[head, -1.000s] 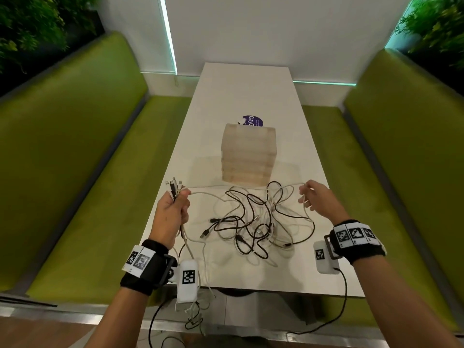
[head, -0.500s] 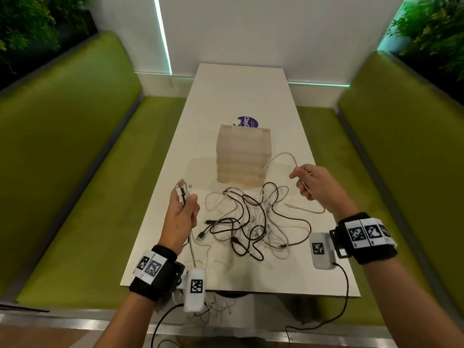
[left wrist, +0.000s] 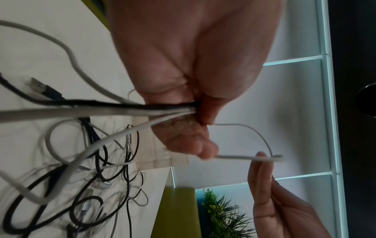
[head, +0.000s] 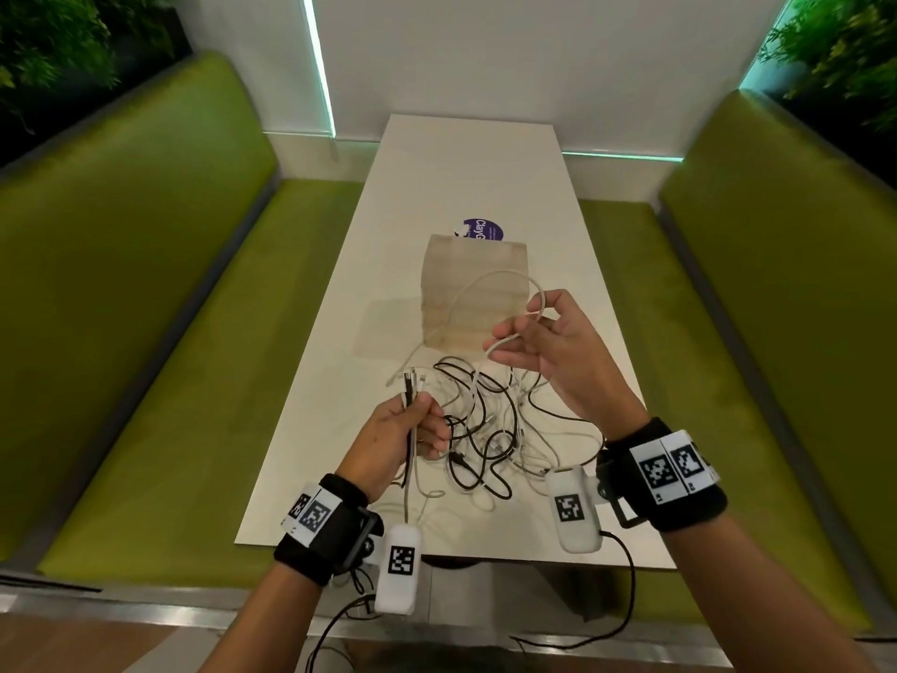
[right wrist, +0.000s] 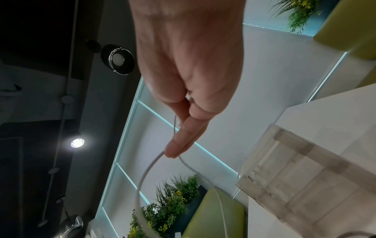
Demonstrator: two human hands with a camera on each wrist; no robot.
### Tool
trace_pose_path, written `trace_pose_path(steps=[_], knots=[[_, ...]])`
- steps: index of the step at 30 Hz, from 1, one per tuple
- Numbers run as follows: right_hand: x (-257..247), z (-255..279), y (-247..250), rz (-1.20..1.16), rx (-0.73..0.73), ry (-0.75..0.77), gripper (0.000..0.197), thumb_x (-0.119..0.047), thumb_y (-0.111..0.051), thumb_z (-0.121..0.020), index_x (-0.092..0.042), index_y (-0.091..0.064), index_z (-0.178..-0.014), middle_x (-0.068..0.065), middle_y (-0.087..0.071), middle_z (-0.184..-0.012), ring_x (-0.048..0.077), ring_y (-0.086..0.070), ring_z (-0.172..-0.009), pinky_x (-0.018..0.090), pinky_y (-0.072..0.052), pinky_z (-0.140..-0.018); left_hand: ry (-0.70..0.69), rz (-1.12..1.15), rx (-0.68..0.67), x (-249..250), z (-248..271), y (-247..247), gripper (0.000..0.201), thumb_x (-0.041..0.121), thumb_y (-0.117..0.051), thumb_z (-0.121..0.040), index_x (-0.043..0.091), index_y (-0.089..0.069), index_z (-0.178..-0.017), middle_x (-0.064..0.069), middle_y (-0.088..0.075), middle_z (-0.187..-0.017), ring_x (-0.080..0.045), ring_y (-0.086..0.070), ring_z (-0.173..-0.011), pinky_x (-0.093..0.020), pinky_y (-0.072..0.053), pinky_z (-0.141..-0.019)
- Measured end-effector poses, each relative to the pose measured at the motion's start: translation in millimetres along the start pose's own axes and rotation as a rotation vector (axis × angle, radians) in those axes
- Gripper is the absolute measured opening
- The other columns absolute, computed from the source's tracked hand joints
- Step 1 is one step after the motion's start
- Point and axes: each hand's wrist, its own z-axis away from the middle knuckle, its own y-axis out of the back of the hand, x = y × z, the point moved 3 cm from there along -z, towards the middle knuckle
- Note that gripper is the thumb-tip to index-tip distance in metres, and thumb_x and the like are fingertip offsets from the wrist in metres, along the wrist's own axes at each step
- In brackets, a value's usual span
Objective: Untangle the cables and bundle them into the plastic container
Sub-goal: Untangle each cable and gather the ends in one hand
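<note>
A tangle of black and white cables (head: pixel 490 425) lies on the white table (head: pixel 466 177) in front of a clear plastic container (head: pixel 473 293). My left hand (head: pixel 407 429) grips a bunch of black and white cable ends (head: pixel 411 381), their plugs sticking up above the fist; the left wrist view shows the cable strands (left wrist: pixel 122 111) running into the closed fingers. My right hand (head: pixel 539 340) is raised over the tangle and pinches a white cable (head: pixel 485 289) that loops up in front of the container; in the right wrist view this white cable (right wrist: pixel 150 167) passes between thumb and finger.
Green bench seats (head: pixel 145 332) flank the table on both sides. A purple round sticker (head: pixel 483 230) lies behind the container. The container (right wrist: pixel 305 180) stands close to the right hand. Plants (head: pixel 844 51) line the back corners.
My right hand has lifted the white cable out of the tangle and moved up and inward toward the left hand. The left hand has kept its grip on the cable ends.
</note>
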Motion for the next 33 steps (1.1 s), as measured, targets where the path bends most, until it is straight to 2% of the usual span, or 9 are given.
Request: trace_pose_path(steps=[3, 6, 9, 12, 18, 21, 24, 29, 33], knots=[[1, 0, 2, -0.056, 0.024, 0.012, 0.019, 0.006, -0.038, -0.098, -0.013, -0.036, -0.092, 0.017, -0.066, -0.086, 0.033, -0.07, -0.084, 0.036, -0.058, -0.079, 0.051, -0.015, 0.002, -3, 1, 0, 0.032, 0.023, -0.042, -0.101, 0.004, -0.056, -0.08, -0.006, -0.053, -0.059, -0.016, -0.044, -0.049, -0.023, -0.038, -0.046], [0, 3, 0, -0.082, 0.012, 0.018, 0.021, 0.006, -0.038, -0.097, -0.013, -0.036, -0.09, 0.016, -0.068, -0.085, 0.037, -0.069, -0.089, 0.038, -0.057, -0.083, 0.105, 0.018, -0.027, -3, 2, -6, 0.033, 0.024, -0.042, -0.101, 0.001, -0.059, -0.085, -0.011, -0.065, -0.064, -0.019, -0.057, -0.05, -0.025, -0.044, -0.046], [1, 8, -6, -0.088, -0.031, 0.009, 0.023, 0.007, -0.037, -0.097, -0.013, -0.036, -0.087, 0.018, -0.067, -0.088, 0.04, -0.067, -0.093, 0.039, -0.056, -0.083, 0.172, 0.092, -0.075, -1, 1, -17, 0.036, 0.025, -0.038, -0.102, -0.003, -0.061, -0.1, -0.022, -0.072, -0.091, -0.024, -0.071, -0.072, -0.029, -0.055, -0.056], [3, 14, -11, -0.053, -0.096, -0.007, 0.023, 0.007, -0.037, -0.098, -0.013, -0.034, -0.086, 0.019, -0.067, -0.09, 0.036, -0.069, -0.091, 0.036, -0.057, -0.08, 0.213, 0.21, -0.106, 1, -1, -25, 0.039, 0.023, -0.037, -0.103, -0.008, -0.058, -0.111, -0.026, -0.069, -0.106, -0.03, -0.071, -0.089, -0.034, -0.059, -0.067], [3, 16, -13, 0.038, -0.095, 0.029, 0.025, 0.008, -0.035, -0.098, -0.013, -0.033, -0.084, 0.02, -0.062, -0.091, 0.031, -0.069, -0.09, 0.033, -0.057, -0.079, 0.255, 0.156, -0.015, -5, -6, -19, 0.03, 0.018, -0.042, -0.1, -0.006, -0.061, -0.1, -0.012, -0.069, -0.069, -0.025, -0.071, -0.066, -0.031, -0.059, -0.061], [1, 12, -11, 0.059, -0.078, 0.057, 0.028, 0.011, -0.033, -0.097, -0.013, -0.033, -0.083, 0.019, -0.06, -0.088, 0.031, -0.069, -0.089, 0.034, -0.057, -0.079, 0.287, 0.109, -0.012, -10, -4, -16, 0.033, 0.022, -0.043, -0.1, -0.004, -0.062, -0.094, -0.008, -0.062, -0.061, -0.019, -0.066, -0.055, -0.028, -0.057, -0.055], [-1, 8, -14, 0.076, -0.08, 0.083, 0.029, 0.012, -0.032, -0.097, -0.014, -0.032, -0.083, 0.018, -0.058, -0.086, 0.03, -0.069, -0.089, 0.033, -0.057, -0.078, 0.335, 0.058, -0.046, -12, -3, -14, 0.035, 0.024, -0.043, -0.101, -0.005, -0.061, -0.092, -0.011, -0.065, -0.063, -0.021, -0.067, -0.056, -0.028, -0.056, -0.053], [-2, 9, -23, 0.099, -0.11, 0.101, 0.029, 0.011, -0.033, -0.097, -0.014, -0.032, -0.082, 0.018, -0.055, -0.087, 0.028, -0.069, -0.087, 0.034, -0.057, -0.078, 0.365, 0.108, -0.146, -9, 2, -19, 0.04, 0.025, -0.042, -0.1, -0.01, -0.062, -0.099, -0.023, -0.072, -0.085, -0.029, -0.072, -0.076, -0.032, -0.058, -0.063], [2, 15, -30, 0.109, -0.189, 0.074, 0.029, 0.011, -0.034, -0.097, -0.013, -0.03, -0.081, 0.019, -0.058, -0.087, 0.028, -0.069, -0.085, 0.036, -0.058, -0.078, 0.372, 0.192, -0.166, -7, 2, -21, 0.042, 0.025, -0.038, -0.102, -0.01, -0.061, -0.105, -0.022, -0.072, -0.092, -0.028, -0.072, -0.082, -0.032, -0.058, -0.066]])
